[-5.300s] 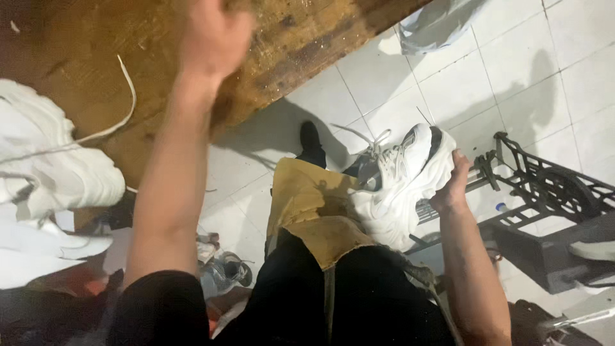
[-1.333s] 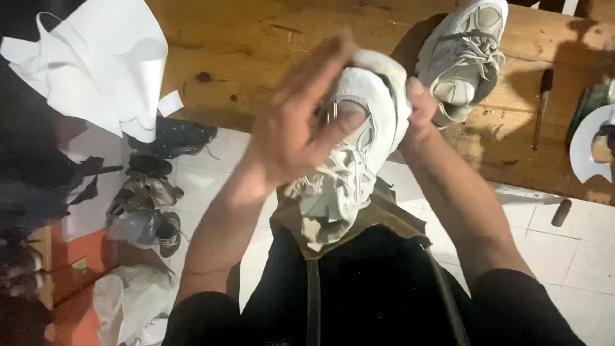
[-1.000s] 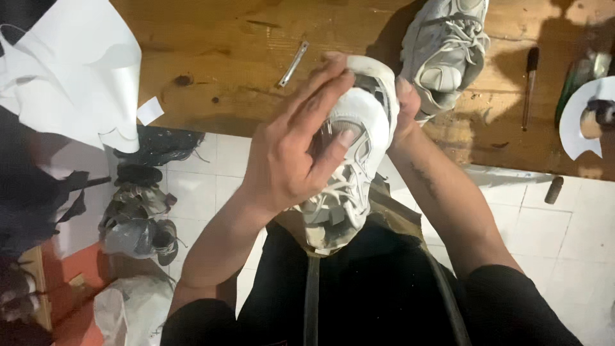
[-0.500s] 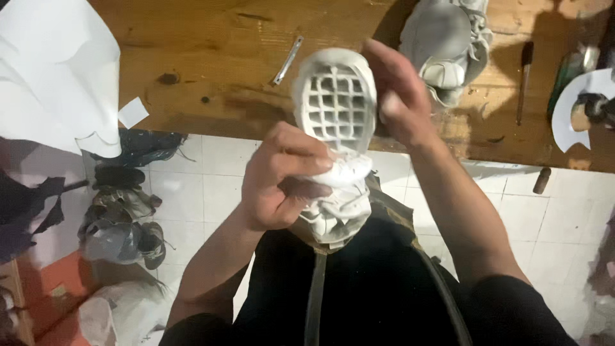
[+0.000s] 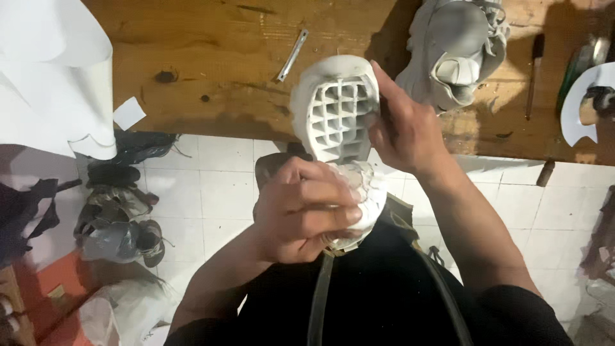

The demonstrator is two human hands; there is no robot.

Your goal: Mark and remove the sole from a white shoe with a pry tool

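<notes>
Item held: white sneaker (image 5: pixel 338 138), turned sole-up, its hollow grid-patterned sole facing the camera, toe end pointing away over the edge of the bench. It sits in front of the person's chest, above a black garment and a tan apron strap.

Left hand (image 5: pixel 306 208): fingers curled closed around the near end of the sneaker, knuckles toward the camera, gripping the soft white upper from the left side.

Right hand (image 5: pixel 403 131): fingers extended and close together, pressed flat against the right edge of the sole; thumb hidden behind the shoe, so the full grip cannot be told.

Wooden workbench (image 5: pixel 211 70): worn brown planks across the top of the view. On it:
- second white sneaker (image 5: pixel 456 48), lying just beyond the right hand, apart from the held one;
- small flat metal strip (image 5: pixel 293 54), lying diagonally near the held sneaker's toe;
- dark-handled slim tool (image 5: pixel 533 74), to the right of the second sneaker;
- large white paper sheets (image 5: pixel 51 70), overhanging the bench at left, with a small white scrap (image 5: pixel 129 113) beside them;
- curved white cut piece (image 5: pixel 580 106) at the far right edge.

Floor: white tiles (image 5: pixel 218 192). A heap of dark worn shoes (image 5: pixel 118 205) lies at left below the bench.
</notes>
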